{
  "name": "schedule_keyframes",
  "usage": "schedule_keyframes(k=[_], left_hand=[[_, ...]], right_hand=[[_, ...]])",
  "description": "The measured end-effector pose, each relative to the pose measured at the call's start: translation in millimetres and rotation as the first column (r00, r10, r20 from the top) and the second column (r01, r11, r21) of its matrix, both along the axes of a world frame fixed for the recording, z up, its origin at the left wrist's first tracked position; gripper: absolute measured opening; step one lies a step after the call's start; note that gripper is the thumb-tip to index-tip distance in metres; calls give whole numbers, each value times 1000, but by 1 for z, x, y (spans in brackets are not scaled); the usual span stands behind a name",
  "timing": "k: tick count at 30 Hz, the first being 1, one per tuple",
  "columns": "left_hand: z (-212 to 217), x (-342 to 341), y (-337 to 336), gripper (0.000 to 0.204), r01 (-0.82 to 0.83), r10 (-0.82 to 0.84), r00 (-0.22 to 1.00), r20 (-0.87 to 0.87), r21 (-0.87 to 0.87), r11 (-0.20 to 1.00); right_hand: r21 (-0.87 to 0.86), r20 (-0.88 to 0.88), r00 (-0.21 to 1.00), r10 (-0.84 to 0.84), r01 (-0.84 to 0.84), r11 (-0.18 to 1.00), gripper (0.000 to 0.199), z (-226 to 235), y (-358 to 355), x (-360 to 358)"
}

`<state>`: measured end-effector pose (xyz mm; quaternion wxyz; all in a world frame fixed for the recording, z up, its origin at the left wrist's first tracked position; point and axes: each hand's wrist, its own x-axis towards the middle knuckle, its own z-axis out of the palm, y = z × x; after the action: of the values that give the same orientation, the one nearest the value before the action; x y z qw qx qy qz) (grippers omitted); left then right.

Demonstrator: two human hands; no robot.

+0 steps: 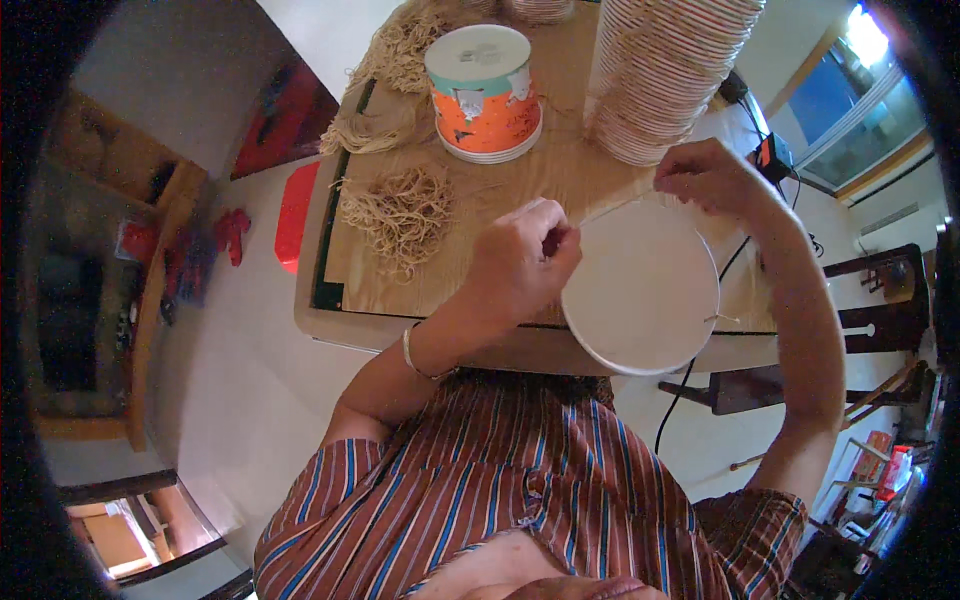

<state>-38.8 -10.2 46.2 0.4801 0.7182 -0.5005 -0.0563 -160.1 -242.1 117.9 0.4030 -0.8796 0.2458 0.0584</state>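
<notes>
Nearest, the front of a striped shirt (520,470) is seen below the table edge; just beyond it, a round white tub (640,285) is held up near the table's front edge, its pale circular face turned toward the view; no long axis is offered by that face, and whether the mouth or the base is shown cannot be told.

At the tub's right rim, a short cord end (727,319) is seen sticking outward; the tub is placed to the right of the left hand (525,255), and nearer the body than the right hand (710,180); the left rim is bordered closely by the left hand, while the far right rim is reached over by the right.

The left fingers are curled tight, a thin pale strand (610,210) apparently being pinched in them; it is drawn along the far rim toward the right hand, whose fingers are gathered narrow; whether it is gripped there cannot be told.

Farther off, a loose cord heap (400,215) is seen left of the left hand; beyond the hands, an orange patterned tub (485,110) and a tall stack of tubs (675,75) are set on the table (450,290).
</notes>
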Motion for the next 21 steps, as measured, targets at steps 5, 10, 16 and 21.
schedule_keyframes(k=[5, 10, 16, 21], left_hand=[[-5, 5, 0, 16, 49, -43, 978, -204, 25, 999], [-2, 6, 2, 18, 86, -61, 960, -273, 81, 993], [-2, -1, 1, 15, 55, -41, 977, -211, 62, 997], [-3, -5, 4, 11, -21, 15, 976, -216, -26, 999]], right_hand=[[162, 96, 995, 31, -47, 986, 10, -55, 0, -4], [328, 341, 925, -165, 48, 944, 18, -70, 31, -34], [-26, 485, 794, -365, 431, 902, 13, -34, 12, -60], [-615, 349, 937, -24, 248, 748, 25, -3, 94, -102]])
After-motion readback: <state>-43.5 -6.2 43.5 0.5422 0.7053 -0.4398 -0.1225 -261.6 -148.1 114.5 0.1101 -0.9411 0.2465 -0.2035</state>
